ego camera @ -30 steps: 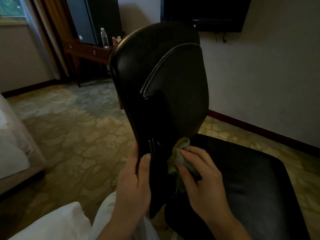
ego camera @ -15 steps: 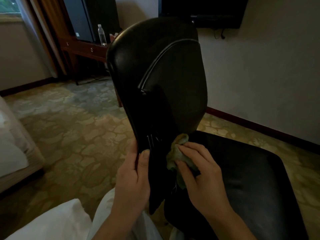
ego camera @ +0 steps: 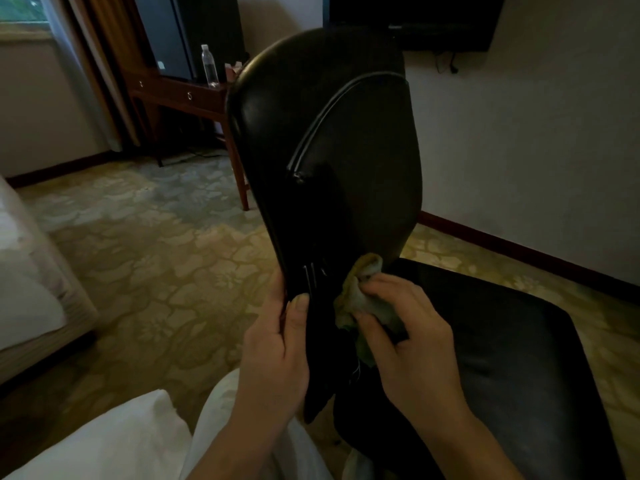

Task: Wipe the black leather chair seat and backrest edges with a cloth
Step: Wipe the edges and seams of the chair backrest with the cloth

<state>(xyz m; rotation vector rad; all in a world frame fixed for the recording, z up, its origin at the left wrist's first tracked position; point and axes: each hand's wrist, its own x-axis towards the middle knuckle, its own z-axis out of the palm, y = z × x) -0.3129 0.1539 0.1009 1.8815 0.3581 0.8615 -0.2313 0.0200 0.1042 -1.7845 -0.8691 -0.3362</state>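
The black leather chair stands directly in front of the person. Its tall, curved black leather backrest (ego camera: 346,150) is turned edge-on to the camera, and its square padded black leather seat (ego camera: 502,358) lies at lower right. The crumpled yellow-green cloth (ego camera: 356,292) sits against the lower inner edge of the backrest, just above the junction with the seat. The right hand (ego camera: 412,341) pinches the cloth between thumb and curled fingers and presses it to the leather. The left hand (ego camera: 273,355) grips the outer edge of the backrest, thumb on the near face and fingers wrapped behind.

Probable faults:
- The cloth is tightly bunched, so the contact patch is small and strips of the edge may be missed.
- A loosened pinch may drop the cloth into the gap between backrest and seat.
- The left hand covers part of the edge, which may stay unwiped.
- If the left hand relaxes, wiping pressure may push the backrest away.

Count: one chair, one cloth, two hands. Farther back, one clear plastic water bottle (ego camera: 209,65) stands on one dark wooden tabletop (ego camera: 180,91), and one black wall-mounted screen (ego camera: 415,19) hangs above
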